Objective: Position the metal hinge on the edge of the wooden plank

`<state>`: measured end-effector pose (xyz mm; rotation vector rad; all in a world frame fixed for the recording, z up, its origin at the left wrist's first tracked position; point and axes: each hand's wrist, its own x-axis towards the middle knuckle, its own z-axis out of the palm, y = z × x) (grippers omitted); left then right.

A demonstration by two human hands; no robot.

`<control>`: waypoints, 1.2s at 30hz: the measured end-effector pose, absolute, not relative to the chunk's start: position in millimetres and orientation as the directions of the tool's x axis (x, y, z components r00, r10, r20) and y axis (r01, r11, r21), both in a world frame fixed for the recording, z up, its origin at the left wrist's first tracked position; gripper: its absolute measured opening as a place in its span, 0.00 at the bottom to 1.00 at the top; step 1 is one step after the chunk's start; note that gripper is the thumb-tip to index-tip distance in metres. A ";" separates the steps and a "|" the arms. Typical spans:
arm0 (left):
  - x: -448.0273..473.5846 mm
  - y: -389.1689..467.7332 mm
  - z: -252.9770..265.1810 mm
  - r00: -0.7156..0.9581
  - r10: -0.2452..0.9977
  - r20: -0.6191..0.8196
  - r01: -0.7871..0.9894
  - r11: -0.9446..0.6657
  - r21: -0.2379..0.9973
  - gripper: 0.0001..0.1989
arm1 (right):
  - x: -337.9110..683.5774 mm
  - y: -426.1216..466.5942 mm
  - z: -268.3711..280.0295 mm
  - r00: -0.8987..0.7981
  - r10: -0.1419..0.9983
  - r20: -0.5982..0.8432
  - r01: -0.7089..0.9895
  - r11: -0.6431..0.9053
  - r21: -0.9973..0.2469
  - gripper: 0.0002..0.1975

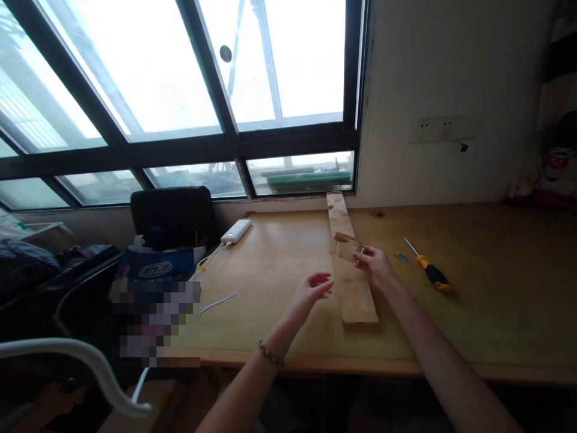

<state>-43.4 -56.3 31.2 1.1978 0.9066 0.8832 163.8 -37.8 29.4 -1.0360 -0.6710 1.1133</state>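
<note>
My right hand [373, 264] is closed, its thumb and fingers pinching a small metal plate [359, 252], too small to tell its exact kind. Against the plate's left side is a short brown wooden piece [345, 248], tilted above a long plank [356, 294]; I cannot tell if they touch. My left hand [311, 291] hovers left of the plank, fingers loosely bent and apart, holding nothing. To the right of my right hand lie several small metal screws or pins [401, 258] and a yellow-and-black screwdriver [428, 266], its shaft pointing away from me.
A white power bank [237, 231] with a cable sits at the table's [279, 252] left edge. Beyond that edge are a black chair [171, 207] and a blue bag [155, 267]. A window and a wall with sockets [435, 129] stand behind. A white curved tube [90, 355] crosses lower left.
</note>
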 end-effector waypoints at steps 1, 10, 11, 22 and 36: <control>-59.9 -70.3 30.5 0.398 0.912 -0.103 -0.040 0.130 0.991 0.22 | 167.7 -34.9 31.5 0.348 0.936 -0.058 -0.417 0.099 -0.904 0.19; -231.8 -176.0 6.4 -0.357 0.926 0.121 0.633 0.144 0.761 0.17 | 161.2 17.2 60.6 0.360 0.932 -0.047 -0.490 0.146 -0.859 0.16; -249.5 -173.2 9.5 -0.413 0.884 0.218 0.734 0.182 0.654 0.16 | 156.9 24.1 60.5 0.350 0.936 -0.048 -0.476 0.134 -0.869 0.16; -333.8 -57.5 29.9 -0.276 0.861 0.426 0.942 0.330 -0.056 0.36 | 148.9 71.0 24.7 0.364 0.930 -0.053 -0.424 0.115 -0.898 0.17; -380.4 -21.0 24.8 -0.399 0.913 0.088 0.917 0.397 0.037 0.34 | 150.3 68.5 26.0 0.348 0.937 -0.041 -0.445 0.126 -0.887 0.17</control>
